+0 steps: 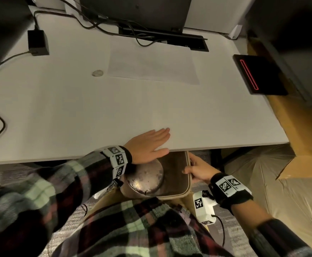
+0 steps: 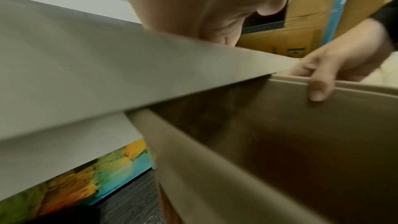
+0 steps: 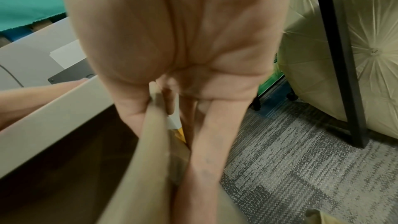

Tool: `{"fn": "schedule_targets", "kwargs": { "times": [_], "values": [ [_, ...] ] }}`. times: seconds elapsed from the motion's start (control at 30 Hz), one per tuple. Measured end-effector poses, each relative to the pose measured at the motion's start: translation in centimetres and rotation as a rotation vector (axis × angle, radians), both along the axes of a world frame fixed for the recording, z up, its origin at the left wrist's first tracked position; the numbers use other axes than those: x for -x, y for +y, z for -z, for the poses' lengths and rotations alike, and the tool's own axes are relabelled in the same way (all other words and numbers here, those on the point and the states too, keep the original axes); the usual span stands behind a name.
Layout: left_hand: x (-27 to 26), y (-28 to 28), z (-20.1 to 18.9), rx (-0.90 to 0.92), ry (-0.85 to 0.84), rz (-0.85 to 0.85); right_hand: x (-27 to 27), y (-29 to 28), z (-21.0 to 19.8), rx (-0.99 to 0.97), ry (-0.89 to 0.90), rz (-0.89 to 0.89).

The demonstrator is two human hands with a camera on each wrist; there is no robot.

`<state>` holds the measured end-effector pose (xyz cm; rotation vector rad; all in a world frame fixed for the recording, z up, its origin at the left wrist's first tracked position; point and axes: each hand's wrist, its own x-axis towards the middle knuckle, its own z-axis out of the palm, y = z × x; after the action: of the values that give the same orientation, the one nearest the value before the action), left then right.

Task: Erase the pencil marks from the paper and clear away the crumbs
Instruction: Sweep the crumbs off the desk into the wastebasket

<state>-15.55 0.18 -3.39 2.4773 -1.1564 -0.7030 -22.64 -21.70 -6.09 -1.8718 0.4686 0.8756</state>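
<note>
A white sheet of paper (image 1: pixel 153 65) lies flat at the back of the white desk (image 1: pixel 77 108); no pencil marks or crumbs can be made out. My left hand (image 1: pixel 160 141) lies flat on the desk at its front edge, fingers straight and together, the palm (image 2: pixel 204 6) partly over the edge. Just below that edge is a tan bin (image 1: pixel 188 182), and my right hand (image 1: pixel 192 166) grips its right rim, thumb inside and fingers outside. The wrist views show the bin wall (image 2: pixel 280 142) under the desk edge and the rim (image 3: pixel 150 142) pinched by my right hand (image 3: pixel 176 57).
A round dull metal piece (image 1: pixel 145 180) sits in the bin's left part. On the desk are a small round pale object (image 1: pixel 97 73), a black adapter (image 1: pixel 37 42) with cables, a monitor base (image 1: pixel 162 38) and a black device with a red line (image 1: pixel 257 75). Cardboard boxes (image 1: pixel 290 145) stand right.
</note>
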Motion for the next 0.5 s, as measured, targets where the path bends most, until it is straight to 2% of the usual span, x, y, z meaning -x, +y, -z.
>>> {"fn": "schedule_targets", "kwargs": {
  "times": [0.13,0.27,0.33,0.4,0.47,0.5],
  "values": [
    [2.3,1.1,0.0,0.087,0.123,0.063,0.0,0.0,0.0,0.018,-0.001,-0.004],
    [3.4,2.4,-0.5,0.114,0.259,0.028,0.1,0.0,-0.1,0.031,-0.006,-0.01],
    [3.4,3.1,-0.4,0.171,0.248,-0.06,0.2,0.1,-0.1,0.029,-0.013,-0.004],
    [3.1,3.8,-0.4,0.321,0.217,-0.266,0.2,0.2,-0.1,0.02,-0.011,0.003],
    [2.2,4.9,-0.3,0.407,0.105,-0.43,0.1,0.4,-0.1,0.018,-0.009,0.003],
    [1.6,5.6,-0.1,0.373,0.02,-0.461,0.0,0.5,0.0,0.02,-0.011,-0.005]
  ]
}}
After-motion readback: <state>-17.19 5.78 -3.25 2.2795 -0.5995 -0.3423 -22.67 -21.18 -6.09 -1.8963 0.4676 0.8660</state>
